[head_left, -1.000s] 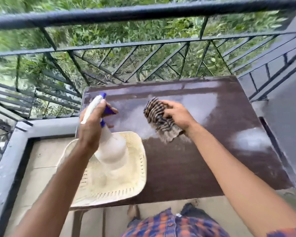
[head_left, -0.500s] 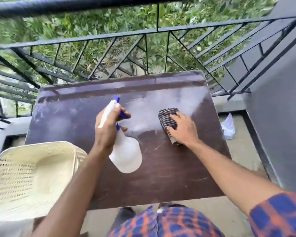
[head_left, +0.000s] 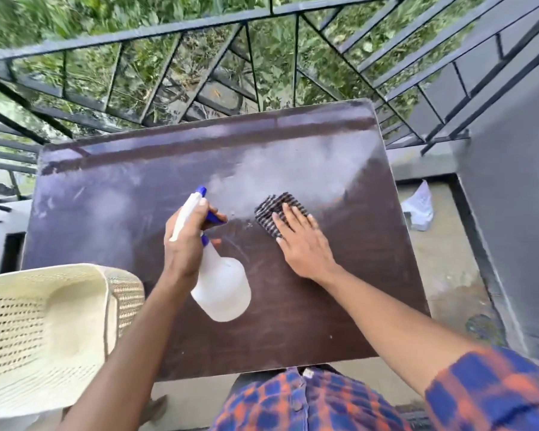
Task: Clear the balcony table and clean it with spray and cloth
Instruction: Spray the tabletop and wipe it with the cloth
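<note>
A dark brown table [head_left: 339, 321] fills the middle of the view, its far half glossy and wet. My left hand [head_left: 185, 244] grips the neck of a white spray bottle [head_left: 221, 290] with a blue trigger and nozzle, held above the table's centre. To its right, my right hand [head_left: 302, 241] lies flat with fingers spread, pressing a dark checked cloth [head_left: 269, 211] onto the tabletop. Most of the cloth is under my palm.
A cream plastic chair [head_left: 44, 331] stands at the table's near left corner. A black metal railing [head_left: 262, 51] runs behind the table, greenery beyond it. A grey wall [head_left: 517, 213] rises on the right, with a white plastic bag [head_left: 419, 206] on the floor beside it.
The view has swung so the table sits centred and the chair lies at the left. My right hand went from clutching the cloth to pressing it flat. The bottle stays in my left hand.
</note>
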